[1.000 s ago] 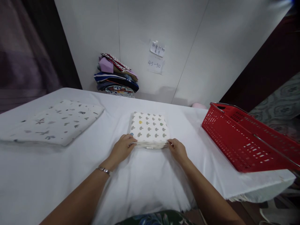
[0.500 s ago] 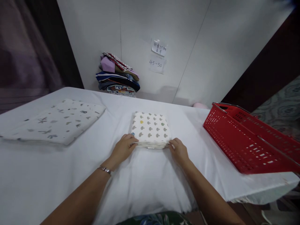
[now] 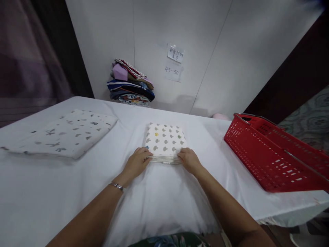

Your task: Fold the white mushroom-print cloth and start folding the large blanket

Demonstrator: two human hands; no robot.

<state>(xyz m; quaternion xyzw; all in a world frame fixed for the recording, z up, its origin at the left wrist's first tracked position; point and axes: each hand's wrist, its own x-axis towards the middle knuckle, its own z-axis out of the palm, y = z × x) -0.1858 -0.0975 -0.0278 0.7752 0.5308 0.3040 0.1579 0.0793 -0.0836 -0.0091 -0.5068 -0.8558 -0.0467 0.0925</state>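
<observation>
A folded white cloth (image 3: 166, 138) with grey mushroom-like prints and a few coloured ones lies flat on the table in front of me, its layered near edge towards me. At the near left corner my left hand (image 3: 137, 160) pinches that edge between thumb and fingers; a metal bracelet is on its wrist. My right hand (image 3: 189, 159) grips the near edge too, at the right corner, thumb at the layers and fingers on top. Part of each corner is hidden under the fingers.
Another printed white cloth (image 3: 74, 133) is spread at the left. A red plastic basket (image 3: 267, 154) with metal handles stands at the right. Behind, against the wall, rises a pile of folded fabrics (image 3: 131, 84). Paper notes (image 3: 174, 72) hang on the wall. A white sheet (image 3: 164, 202) covers the table.
My right hand has shifted slightly left and inward along the cloth's near edge. My left hand stays at its corner. The view has moved a little.
</observation>
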